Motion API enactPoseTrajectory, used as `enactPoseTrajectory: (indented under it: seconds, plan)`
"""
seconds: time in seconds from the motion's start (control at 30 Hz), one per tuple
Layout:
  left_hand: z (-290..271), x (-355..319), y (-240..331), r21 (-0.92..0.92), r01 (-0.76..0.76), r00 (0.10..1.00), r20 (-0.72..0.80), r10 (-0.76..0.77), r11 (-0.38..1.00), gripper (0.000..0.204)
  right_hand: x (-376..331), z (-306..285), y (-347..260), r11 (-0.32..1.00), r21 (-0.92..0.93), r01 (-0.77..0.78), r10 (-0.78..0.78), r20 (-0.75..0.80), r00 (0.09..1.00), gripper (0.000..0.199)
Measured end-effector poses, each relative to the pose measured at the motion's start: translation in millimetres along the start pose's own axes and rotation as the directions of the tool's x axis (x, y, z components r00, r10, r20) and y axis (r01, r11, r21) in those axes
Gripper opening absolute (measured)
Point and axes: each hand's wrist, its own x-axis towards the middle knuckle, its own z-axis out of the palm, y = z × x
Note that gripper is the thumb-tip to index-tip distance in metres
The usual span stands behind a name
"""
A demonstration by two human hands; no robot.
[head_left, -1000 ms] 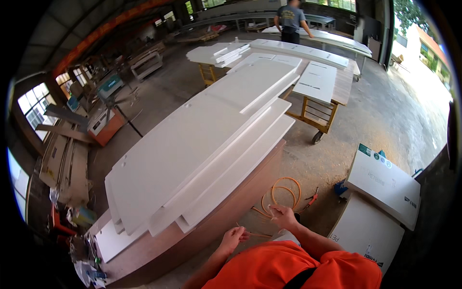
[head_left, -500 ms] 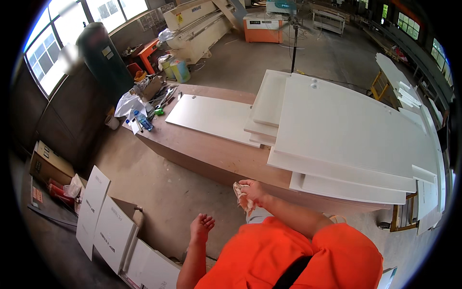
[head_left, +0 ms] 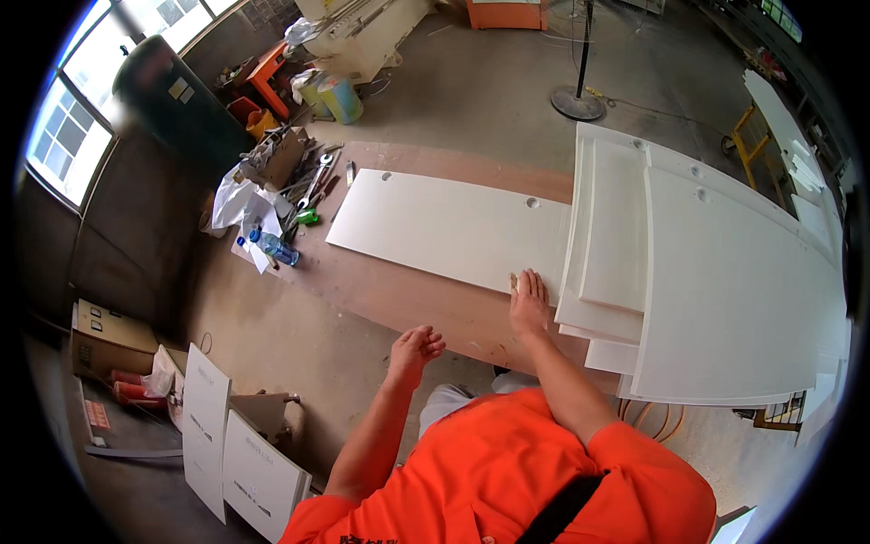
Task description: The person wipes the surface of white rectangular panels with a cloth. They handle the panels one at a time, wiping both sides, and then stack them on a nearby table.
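The white panel (head_left: 453, 227) lies flat on the brown tabletop (head_left: 399, 295), its long side running from ten o'clock toward three, where it meets a stack of white boards (head_left: 725, 281). My right hand (head_left: 529, 304) rests palm down on the panel's near edge, fingers spread flat and gripping nothing. My left hand (head_left: 414, 348) hangs in the air just off the tabletop's near edge at seven o'clock from the right, fingers loosely curled and empty. Tools and a bottle (head_left: 276, 249) lie at the tabletop's ten o'clock end.
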Motion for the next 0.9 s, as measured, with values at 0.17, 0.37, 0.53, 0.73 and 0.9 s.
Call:
enactPoseTrajectory:
  seconds: [0.17, 0.37, 0.53, 0.73, 0.9]
  plan:
    - [-92.2, 37.0, 4.8, -0.065, 0.181, 0.974, -0.126, -0.188, 0.981, 0.022, 19.8, 73.9, -67.7, 0.939, -0.267, 0.218, -0.111, 0.366, 0.924, 0.091]
    - [-229.2, 95.8, 69.2, -0.087, 0.129, 0.927, -0.344, -0.151, 0.988, 0.019, 108.8, 189.3, -203.6, 0.924, -0.198, 0.329, -0.214, 0.445, 0.870, 0.099]
    - [-289.2, 172.0, 161.3, -0.003, 0.009, 0.939, -0.343, -0.010, 1.000, 0.022, 171.4, 267.9, -333.9, 0.887, -0.110, 0.449, -0.303, 0.594, 0.745, 0.101]
    - [-303.2, 254.3, 202.2, 0.259, -0.272, 0.927, -0.187, 0.324, 0.927, 0.028, 245.4, 333.3, -379.7, 0.861, -0.039, 0.506, -0.409, 0.536, 0.738, 0.100]
    - [-247.1, 309.4, 237.1, 0.476, -0.390, 0.879, -0.062, 0.472, 0.788, 0.034, 322.3, 335.1, -333.5, 0.971, -0.093, 0.220, -0.199, 0.196, 0.960, 0.091]
